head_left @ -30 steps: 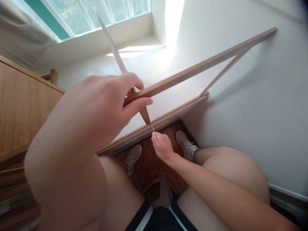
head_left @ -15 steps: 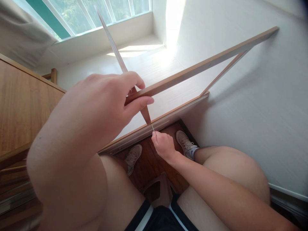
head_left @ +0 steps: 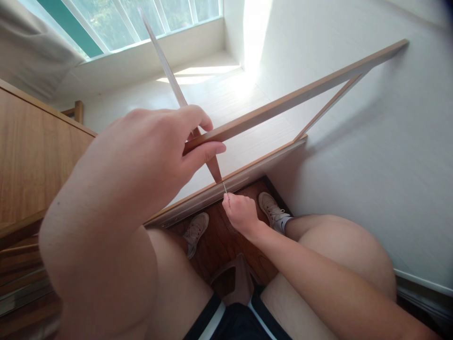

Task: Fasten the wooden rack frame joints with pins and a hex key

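Note:
My left hand [head_left: 155,151] grips the near end of a long wooden bar [head_left: 283,105], with the thumb below and the fingers over the top. Right by this grip, a slanted wooden leg [head_left: 213,167] crosses the bar and tapers to a tip below. Below that tip is my right hand [head_left: 240,212], closed in a pinch around a thin metal tool [head_left: 225,187]. Its slim shaft reaches up to the leg's end. The fist hides the rest of the tool, so its kind does not show.
A thinner wooden strut [head_left: 331,106] joins the bar to a lower wooden-edged panel [head_left: 255,166] beside the white wall [head_left: 371,179]. A wooden cabinet [head_left: 42,156] stands at the left, below a curtain [head_left: 31,47]. Between my legs is a plastic stool [head_left: 238,281].
Almost nothing differs. The bar's far end and my right hand have shifted very slightly; both hands keep their hold.

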Tool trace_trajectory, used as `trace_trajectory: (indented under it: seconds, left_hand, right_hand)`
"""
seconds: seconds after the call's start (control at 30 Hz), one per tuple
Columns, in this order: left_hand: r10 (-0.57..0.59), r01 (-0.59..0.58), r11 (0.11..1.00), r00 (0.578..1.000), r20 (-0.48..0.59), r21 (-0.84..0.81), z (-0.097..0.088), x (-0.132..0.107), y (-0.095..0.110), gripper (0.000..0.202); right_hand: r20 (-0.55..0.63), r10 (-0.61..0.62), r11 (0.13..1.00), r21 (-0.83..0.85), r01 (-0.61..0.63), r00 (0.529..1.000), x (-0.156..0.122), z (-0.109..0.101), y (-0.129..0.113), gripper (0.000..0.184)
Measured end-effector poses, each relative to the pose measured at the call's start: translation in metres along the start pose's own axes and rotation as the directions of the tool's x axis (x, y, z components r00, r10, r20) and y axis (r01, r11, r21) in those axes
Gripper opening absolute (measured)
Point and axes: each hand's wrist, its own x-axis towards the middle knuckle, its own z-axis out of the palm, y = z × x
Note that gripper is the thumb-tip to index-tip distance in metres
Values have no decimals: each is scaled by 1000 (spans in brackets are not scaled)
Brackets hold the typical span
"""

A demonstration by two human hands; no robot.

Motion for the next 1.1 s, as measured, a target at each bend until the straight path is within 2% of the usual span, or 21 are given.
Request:
trace_trajectory:
  seconds: [0.67,1.1]
  left_hand:
    - [-2,2,1000,1000,5,12,1,-2,-2,35]
    - [-21,22,999,1000,17,-32,1,0,0,37]
  right_hand:
    - [-26,-51,998,-38,50,998,0,1,-1,46]
    - [34,6,1000,-11,-6,999,0,-6,-4,47]
